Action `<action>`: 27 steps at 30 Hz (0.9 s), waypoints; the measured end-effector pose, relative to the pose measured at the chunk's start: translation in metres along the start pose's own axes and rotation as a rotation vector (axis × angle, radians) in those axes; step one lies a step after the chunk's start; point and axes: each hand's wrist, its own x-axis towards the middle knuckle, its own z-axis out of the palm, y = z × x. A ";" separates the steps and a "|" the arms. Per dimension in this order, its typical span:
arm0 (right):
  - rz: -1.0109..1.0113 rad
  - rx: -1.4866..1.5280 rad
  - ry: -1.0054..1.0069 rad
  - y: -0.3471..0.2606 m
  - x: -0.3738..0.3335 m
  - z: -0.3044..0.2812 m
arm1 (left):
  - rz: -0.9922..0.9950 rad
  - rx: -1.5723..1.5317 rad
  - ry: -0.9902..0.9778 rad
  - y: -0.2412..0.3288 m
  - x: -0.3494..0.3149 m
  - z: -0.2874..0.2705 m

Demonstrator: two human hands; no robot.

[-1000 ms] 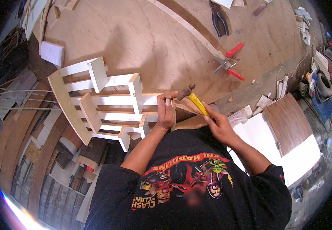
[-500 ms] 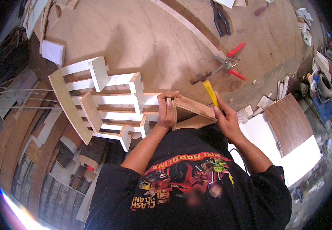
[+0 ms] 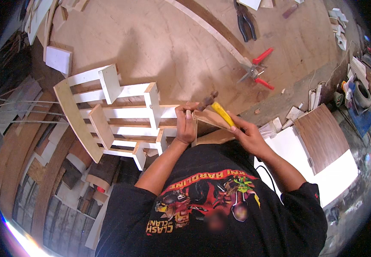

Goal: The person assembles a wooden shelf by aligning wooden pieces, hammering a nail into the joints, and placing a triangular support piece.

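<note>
My right hand (image 3: 250, 136) is closed around the yellow handle of a hammer (image 3: 223, 115). Its dark head hovers over the far end of my left hand, near the fingers. With my left hand (image 3: 186, 124) I grip the upright end board of a white slatted wooden frame (image 3: 130, 112), the fingers bent over its far edge and the thumb pointing away from me. To the right of that hand, bare wooden boards (image 3: 213, 138) slant off the frame, partly hidden by the hammer and my right hand. Whether a nail is between my left fingers I cannot make out.
Red-handled pliers (image 3: 258, 70) and dark pliers (image 3: 245, 21) lie on the worktable (image 3: 172, 55), beside a long curved wooden strip (image 3: 207, 28). A white block (image 3: 58, 59) sits at the left. White and brown panels (image 3: 322, 139) are at the right, timber offcuts at lower left.
The hammer has swung left and toward the end board, its head now close to my left fingers. My right hand moved slightly left with it; my left hand stays in place.
</note>
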 end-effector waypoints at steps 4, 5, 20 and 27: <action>0.169 0.143 0.008 -0.012 0.006 -0.018 | 0.037 0.071 -0.036 0.003 0.004 0.000; 0.235 0.207 -0.015 -0.015 0.007 -0.019 | 0.036 0.072 -0.034 0.004 0.004 0.000; 0.173 0.109 0.116 0.008 0.002 -0.002 | -0.039 -0.083 0.004 0.004 0.001 0.004; 0.128 0.139 0.051 -0.008 0.003 -0.005 | -0.033 -0.069 0.017 0.002 0.001 0.002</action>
